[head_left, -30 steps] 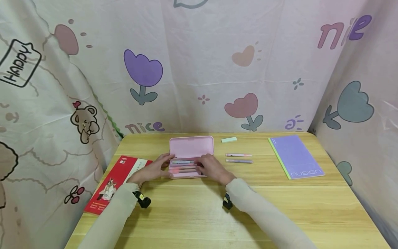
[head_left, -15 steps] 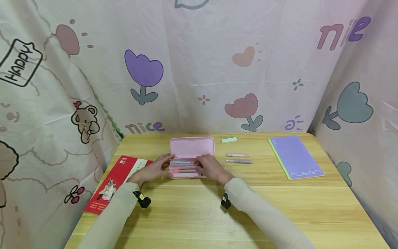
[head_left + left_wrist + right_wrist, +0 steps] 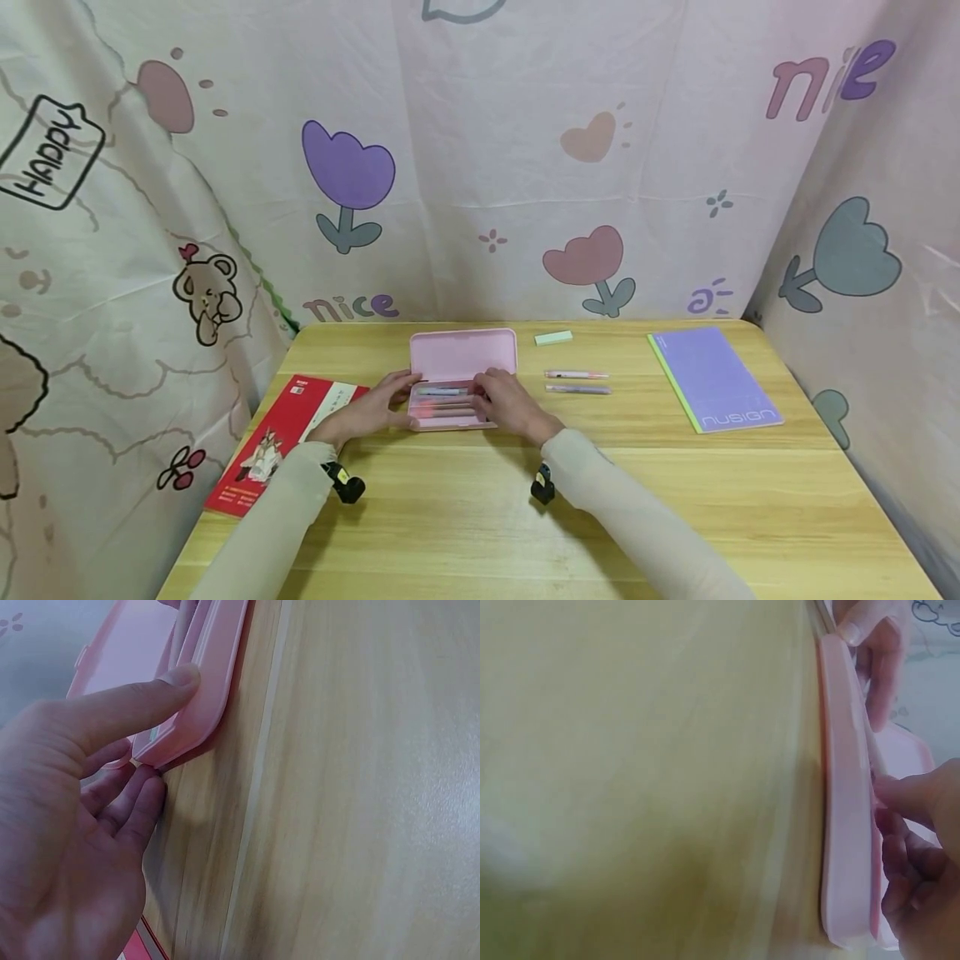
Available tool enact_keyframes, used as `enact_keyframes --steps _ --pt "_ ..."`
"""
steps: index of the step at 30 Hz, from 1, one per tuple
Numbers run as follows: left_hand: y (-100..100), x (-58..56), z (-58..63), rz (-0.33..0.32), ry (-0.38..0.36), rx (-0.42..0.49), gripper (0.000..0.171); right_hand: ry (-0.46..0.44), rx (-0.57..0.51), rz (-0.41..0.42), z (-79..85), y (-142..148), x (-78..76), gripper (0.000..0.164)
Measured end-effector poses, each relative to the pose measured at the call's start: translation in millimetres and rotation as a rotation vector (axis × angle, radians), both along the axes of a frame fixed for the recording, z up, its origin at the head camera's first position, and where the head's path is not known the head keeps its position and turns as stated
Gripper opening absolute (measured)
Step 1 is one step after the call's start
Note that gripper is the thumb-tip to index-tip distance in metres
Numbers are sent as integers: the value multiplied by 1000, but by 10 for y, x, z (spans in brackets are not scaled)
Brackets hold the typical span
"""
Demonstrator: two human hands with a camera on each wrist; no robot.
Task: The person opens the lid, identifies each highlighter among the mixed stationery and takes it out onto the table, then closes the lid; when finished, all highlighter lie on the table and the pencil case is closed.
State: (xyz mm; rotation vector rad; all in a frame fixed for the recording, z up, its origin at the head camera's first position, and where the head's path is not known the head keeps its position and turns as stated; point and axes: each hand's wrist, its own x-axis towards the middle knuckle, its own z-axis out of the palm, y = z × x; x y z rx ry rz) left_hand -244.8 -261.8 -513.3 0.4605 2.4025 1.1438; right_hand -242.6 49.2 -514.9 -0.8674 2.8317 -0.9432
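A pink pencil case (image 3: 462,354) lies on the table with its lid raised toward the back. Several pens and pencils (image 3: 448,412) rest lengthwise inside it. My left hand (image 3: 371,407) holds the case's left end; in the left wrist view the thumb (image 3: 176,679) presses on the rim while the other fingers curl at the end wall. Over the case's right part, my right hand (image 3: 512,405) reaches in with curled fingers. The right wrist view has its thumb and forefinger pinching a slim, pale pen (image 3: 876,754), partly hidden by the case's front wall (image 3: 847,795).
Two pens, one pinkish (image 3: 576,374) and one purplish (image 3: 577,389), lie right of the case, with a pale green eraser-like block (image 3: 553,337) behind them. A purple notebook (image 3: 712,375) is farther right. Under the left forearm is a red book (image 3: 281,442).
My right wrist has shifted slightly left and its fingers have risen a little over the case. The left hand stays at the case's left end.
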Motion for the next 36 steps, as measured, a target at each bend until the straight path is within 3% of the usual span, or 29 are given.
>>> enact_keyframes --steps 8,17,26,36 --pt "2 1 -1 -6 3 5 94 41 -87 -60 34 269 -39 13" --pt "27 11 26 5 -8 -8 97 42 -190 -186 42 1089 -6 10" --pt "19 26 41 3 -8 -8 97 81 -133 -260 -41 1741 159 10" --pt "19 23 43 -12 14 -17 97 70 -74 -243 -174 2029 317 9"
